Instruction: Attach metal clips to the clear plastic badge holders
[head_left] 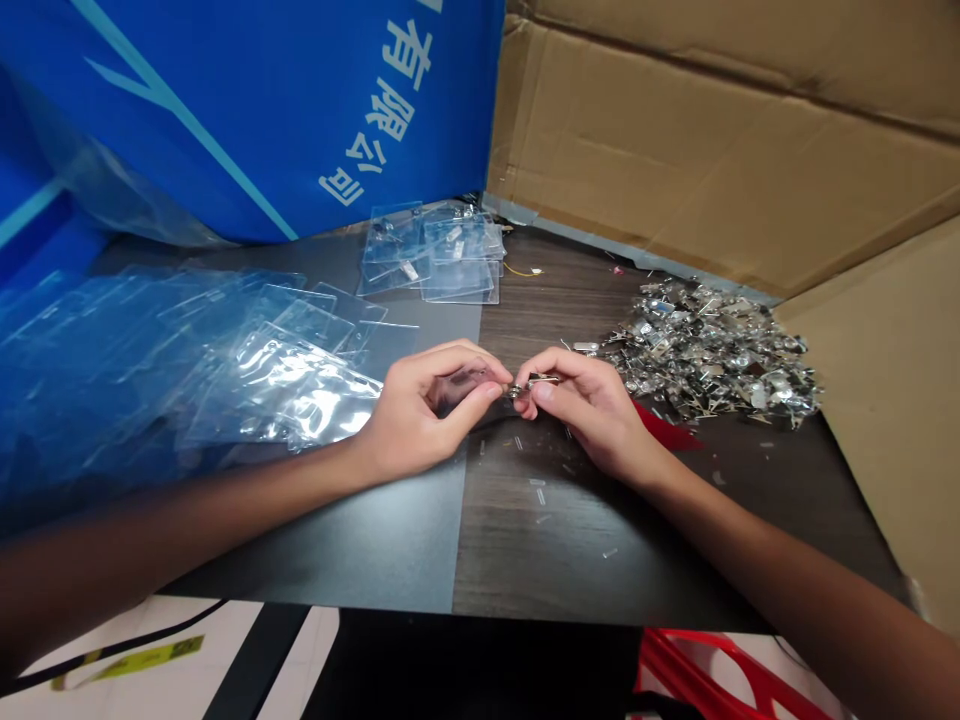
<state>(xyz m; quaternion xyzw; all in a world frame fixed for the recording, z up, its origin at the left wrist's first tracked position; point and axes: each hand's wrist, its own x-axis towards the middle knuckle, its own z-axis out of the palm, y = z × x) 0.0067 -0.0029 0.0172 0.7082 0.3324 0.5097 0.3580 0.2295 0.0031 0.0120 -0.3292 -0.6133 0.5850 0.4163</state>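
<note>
**A:** Nearest item?

**B:** A small metal clip (534, 383), between both hands, pinched at the fingertips, just above the tabletop.

**A:** State of the grip?

**B:** Narrow on both sides. Right hand (589, 412): thumb and fingers closed on the clip's right end. Left hand (429, 412): fingers curled, tips at the clip's left end. Contents of that palm: a dark glint only, impossible to tell.

**A:** Around the hands?

**B:** Small clear scraps (538, 495) on the dark tabletop (517, 565), below the right hand. A red scrap (664, 427) just beside the right hand. A heap of metal clips (709, 350) just past the right fingers, near the cardboard.

**A:** Farther off?

**B:** Loose clear plastic sleeves (277, 385) left of the left hand. A stack of clear sleeves (431, 255) at the back, a thin yellow wire (523, 270) beside it. Behind everything, cardboard sheets (712, 130) on the right, a blue printed sheet (247, 110) on the left.
</note>
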